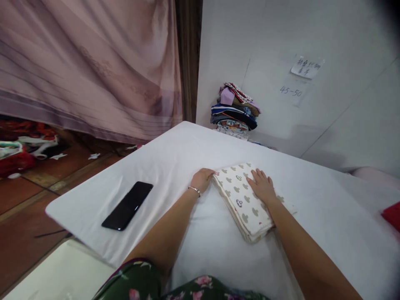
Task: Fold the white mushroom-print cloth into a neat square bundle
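A folded white cloth [239, 196] with a grey and purple print lies on the white-covered table [200, 146], its layers stacked in a thick rectangle. My left hand [202, 179], with a bracelet at the wrist, pinches the cloth's far left corner between thumb and fingers. Fingers spread, my right hand [262, 185] rests flat on top of the cloth near its right edge. Whether the cloth is one piece or several cannot be made out.
A black phone [128, 206] lies on the table to the left. Behind the far edge stands a pile of folded clothes [236, 110] against the white wall [281, 41]. A pink curtain [93, 62] hangs at the left. Something red [392, 216] sits at the right edge.
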`<state>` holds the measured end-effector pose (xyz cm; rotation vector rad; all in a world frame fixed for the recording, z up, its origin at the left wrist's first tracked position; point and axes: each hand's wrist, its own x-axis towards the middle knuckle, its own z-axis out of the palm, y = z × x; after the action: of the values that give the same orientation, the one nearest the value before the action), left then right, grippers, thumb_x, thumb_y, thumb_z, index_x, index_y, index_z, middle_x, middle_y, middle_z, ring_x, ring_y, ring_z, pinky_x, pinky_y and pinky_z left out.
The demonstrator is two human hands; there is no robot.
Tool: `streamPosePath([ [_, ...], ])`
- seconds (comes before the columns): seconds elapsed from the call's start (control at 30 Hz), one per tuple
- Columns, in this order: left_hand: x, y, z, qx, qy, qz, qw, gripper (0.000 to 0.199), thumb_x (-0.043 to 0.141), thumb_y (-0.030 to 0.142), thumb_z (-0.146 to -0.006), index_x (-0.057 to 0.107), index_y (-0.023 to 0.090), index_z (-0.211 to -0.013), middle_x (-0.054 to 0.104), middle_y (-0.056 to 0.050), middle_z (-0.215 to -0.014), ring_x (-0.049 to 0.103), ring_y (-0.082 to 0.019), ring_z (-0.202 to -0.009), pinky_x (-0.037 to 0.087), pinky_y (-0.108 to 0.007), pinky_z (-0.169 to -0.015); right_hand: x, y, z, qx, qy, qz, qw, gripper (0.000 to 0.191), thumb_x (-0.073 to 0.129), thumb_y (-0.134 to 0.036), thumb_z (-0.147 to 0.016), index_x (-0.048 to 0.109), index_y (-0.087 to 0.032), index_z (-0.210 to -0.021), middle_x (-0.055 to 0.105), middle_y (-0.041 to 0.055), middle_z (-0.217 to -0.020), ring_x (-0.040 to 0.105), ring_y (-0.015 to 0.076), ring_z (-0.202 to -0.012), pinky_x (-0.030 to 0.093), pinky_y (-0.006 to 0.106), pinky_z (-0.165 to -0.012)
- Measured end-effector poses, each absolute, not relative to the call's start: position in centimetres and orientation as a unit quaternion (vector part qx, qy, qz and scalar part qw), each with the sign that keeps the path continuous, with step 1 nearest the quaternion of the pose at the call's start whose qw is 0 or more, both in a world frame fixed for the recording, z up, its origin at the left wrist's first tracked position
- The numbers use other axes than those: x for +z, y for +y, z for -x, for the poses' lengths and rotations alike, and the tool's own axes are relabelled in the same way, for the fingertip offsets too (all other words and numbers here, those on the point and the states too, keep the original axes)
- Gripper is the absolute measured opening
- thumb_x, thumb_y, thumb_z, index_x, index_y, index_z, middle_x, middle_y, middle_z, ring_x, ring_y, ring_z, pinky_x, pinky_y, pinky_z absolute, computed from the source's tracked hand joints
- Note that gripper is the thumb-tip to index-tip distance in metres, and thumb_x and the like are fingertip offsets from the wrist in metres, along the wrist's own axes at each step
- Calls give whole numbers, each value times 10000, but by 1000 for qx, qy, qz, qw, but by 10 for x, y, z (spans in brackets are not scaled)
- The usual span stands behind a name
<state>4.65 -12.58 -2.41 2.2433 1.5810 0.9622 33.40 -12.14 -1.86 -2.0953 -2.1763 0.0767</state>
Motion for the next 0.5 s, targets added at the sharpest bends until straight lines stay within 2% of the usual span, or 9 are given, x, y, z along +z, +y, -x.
streamPosePath([
  [0.3, -19, -132, -45, 317, 577, -746, 99, 244, 446, 127, -816, 638, 217, -937, 665, -32, -971, 570, -187, -970, 483, -325, -850, -17, -123, -334, 15, -725, 686, 61, 585, 211, -536, -900, 339, -234, -1385, 229, 54, -1496, 188, 248, -1364, 183, 494, -1078],
  [0.37, -20, -133, -46, 333, 554, -757, 95, 281, 457, 99, -784, 625, 212, -979, 648, -37, -1043, 551, -184, -1029, 465, -335, -911, -17, -123, -334, 11, -725, 686, 56, 580, 209, -530, -903, 333, -237, -1388, 230, 52, -1496, 190, 248, -1363, 188, 491, -1077],
  [0.5, -22, -133, -49, 358, 477, -798, 89, 495, 455, 32, -716, 543, 202, -1173, 561, -49, -1240, 469, -178, -1179, 396, -372, -1026, -17, -123, -333, 12, -722, 690, 51, 579, 211, -530, -904, 319, -242, -1396, 225, 48, -1498, 180, 248, -1366, 179, 490, -1078],
])
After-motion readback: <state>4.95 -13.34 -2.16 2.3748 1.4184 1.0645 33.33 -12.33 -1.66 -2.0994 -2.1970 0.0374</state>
